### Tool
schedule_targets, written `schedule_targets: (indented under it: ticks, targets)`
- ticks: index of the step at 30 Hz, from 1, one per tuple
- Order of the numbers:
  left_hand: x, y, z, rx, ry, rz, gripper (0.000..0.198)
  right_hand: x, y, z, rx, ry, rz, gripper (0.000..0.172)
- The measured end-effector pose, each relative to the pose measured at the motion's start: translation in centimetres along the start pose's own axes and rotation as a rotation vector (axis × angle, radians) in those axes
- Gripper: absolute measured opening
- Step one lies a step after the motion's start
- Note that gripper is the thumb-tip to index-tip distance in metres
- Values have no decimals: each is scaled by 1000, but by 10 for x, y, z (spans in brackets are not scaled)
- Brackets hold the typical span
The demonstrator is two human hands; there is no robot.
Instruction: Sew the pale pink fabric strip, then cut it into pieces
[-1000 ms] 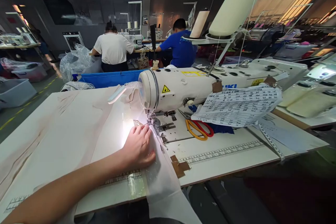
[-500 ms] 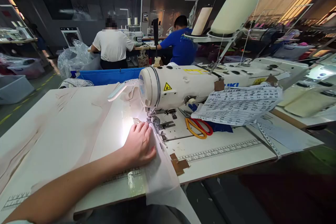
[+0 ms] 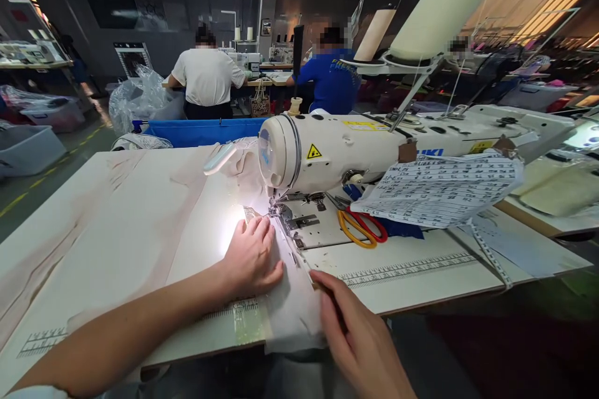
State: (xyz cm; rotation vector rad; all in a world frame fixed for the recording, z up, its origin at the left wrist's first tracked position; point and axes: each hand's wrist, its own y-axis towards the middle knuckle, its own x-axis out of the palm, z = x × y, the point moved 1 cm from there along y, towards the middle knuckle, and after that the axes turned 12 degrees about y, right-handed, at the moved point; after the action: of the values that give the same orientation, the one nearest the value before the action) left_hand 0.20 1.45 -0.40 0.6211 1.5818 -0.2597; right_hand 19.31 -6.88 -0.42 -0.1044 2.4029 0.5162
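My left hand [image 3: 253, 257] lies flat on thin pale fabric [image 3: 292, 312], fingers stretched toward the lit presser foot [image 3: 273, 209] of the white sewing machine [image 3: 325, 149]. At the right edge of that fabric, near the table's front, my right hand [image 3: 358, 333] has thumb and fingers closed on it. The cloth runs from under the needle area down to the table edge. More sheer pinkish fabric [image 3: 191, 218] spreads over the table on the left.
Scissors [image 3: 358, 237] with orange and red handles lie right of the needle plate. A written sheet [image 3: 440, 190] leans on the machine. Thread cones [image 3: 449, 6] stand above. A measuring tape [image 3: 412, 268] runs along the table. Two people sit farther ahead with their backs turned.
My right hand has come into view from below and taken the fabric's right edge. My left hand stays near the presser foot. The whole view has shifted slightly.
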Motion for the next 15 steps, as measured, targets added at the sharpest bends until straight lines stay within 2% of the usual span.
schedule_targets:
  ticks: [2,6,15]
  targets:
    - [0,0,-2,5,-17,16,58,19,25,0,-133,-101,42,32]
    - [1,2,-6,20,-67,60,50,45,51,4,-214,-295,42,34]
    - [5,5,-11,39,-62,66,47,52,64,2,-174,-578,-44,33]
